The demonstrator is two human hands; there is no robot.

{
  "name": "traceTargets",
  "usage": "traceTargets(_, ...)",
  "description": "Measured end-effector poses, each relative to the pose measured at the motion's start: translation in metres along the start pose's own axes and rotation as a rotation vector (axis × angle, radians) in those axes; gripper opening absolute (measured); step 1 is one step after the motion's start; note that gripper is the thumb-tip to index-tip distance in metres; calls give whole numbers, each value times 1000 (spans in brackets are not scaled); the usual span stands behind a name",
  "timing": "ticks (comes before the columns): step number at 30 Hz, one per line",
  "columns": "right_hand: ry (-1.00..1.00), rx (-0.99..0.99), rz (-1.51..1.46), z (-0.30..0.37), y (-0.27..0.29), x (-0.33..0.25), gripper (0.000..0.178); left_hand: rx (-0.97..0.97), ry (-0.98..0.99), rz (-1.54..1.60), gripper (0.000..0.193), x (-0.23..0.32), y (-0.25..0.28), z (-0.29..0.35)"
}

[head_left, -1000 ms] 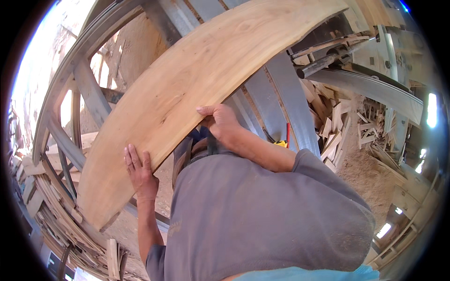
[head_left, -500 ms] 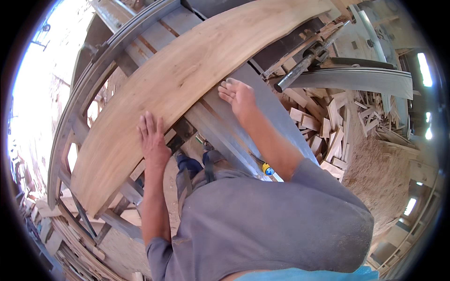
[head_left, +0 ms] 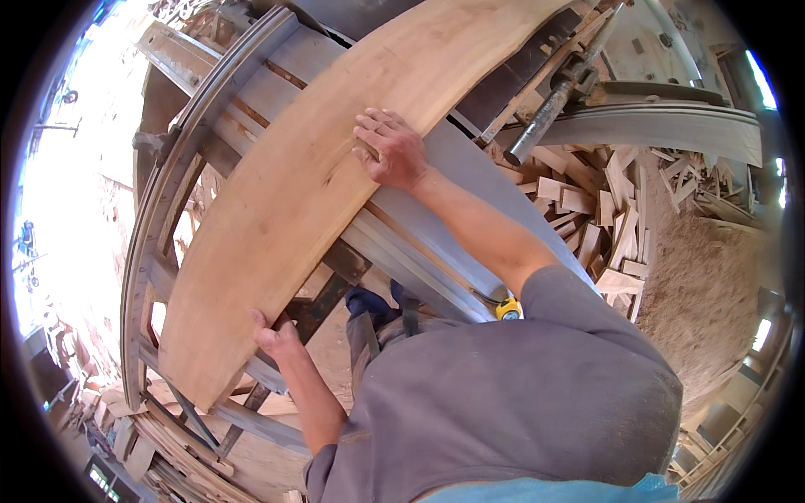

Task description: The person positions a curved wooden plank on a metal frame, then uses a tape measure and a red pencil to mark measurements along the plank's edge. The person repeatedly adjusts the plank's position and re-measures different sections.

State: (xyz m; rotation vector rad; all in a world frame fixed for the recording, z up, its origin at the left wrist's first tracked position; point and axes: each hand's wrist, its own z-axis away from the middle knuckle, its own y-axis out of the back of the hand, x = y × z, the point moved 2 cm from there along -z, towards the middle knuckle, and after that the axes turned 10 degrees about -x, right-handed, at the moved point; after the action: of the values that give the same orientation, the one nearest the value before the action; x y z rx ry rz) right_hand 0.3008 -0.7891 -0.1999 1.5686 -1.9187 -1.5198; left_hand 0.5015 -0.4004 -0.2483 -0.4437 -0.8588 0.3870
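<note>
A long pale wooden board (head_left: 272, 197), with one straighter and one bowed side, lies across the metal bed of a saw table (head_left: 470, 189). My left hand (head_left: 277, 335) grips its near edge towards the left end, thumb on top and the other fingers hidden underneath. Farther right, my right hand (head_left: 391, 149) rests on the board's upper face, fingers slightly bent and not wrapped round anything. A yellow tape measure (head_left: 508, 309) sits on the table close to my body.
A curved metal rail and frame (head_left: 134, 277) borders the table's left. At the right, a metal bar (head_left: 541, 121) juts above the table beside a grey guard-like plate (head_left: 646, 132). Wood offcuts (head_left: 616, 222) are heaped beyond it, with sawdust (head_left: 696, 285) on the floor.
My left hand has gone from lying on the board's top to gripping its near edge. My right hand has moved from beside the edge onto the board.
</note>
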Motion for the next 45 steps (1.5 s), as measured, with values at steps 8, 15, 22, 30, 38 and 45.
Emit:
traceTargets(8,3,-36,-24,-9,-4,5,34,84,-30,35,44,-3,-13,-2)
traceTargets(15,34,-37,-26,-28,-17,18,33,136,-34,31,44,-10,-26,-15)
traceTargets(22,35,-5,-31,-36,-41,25,26,124,-94,-10,45,-16,-28,-35)
traceTargets(30,45,-5,-85,-52,-65,42,25,75,-173,-65,48,-25,-23,-63)
traceTargets(38,10,-34,-125,-68,-99,67,25,158,-211,-71,48,-37,-49,-80)
traceTargets(45,6,-64,-142,-95,-142,92,25,226,-192,-172,43,-45,-83,-104)
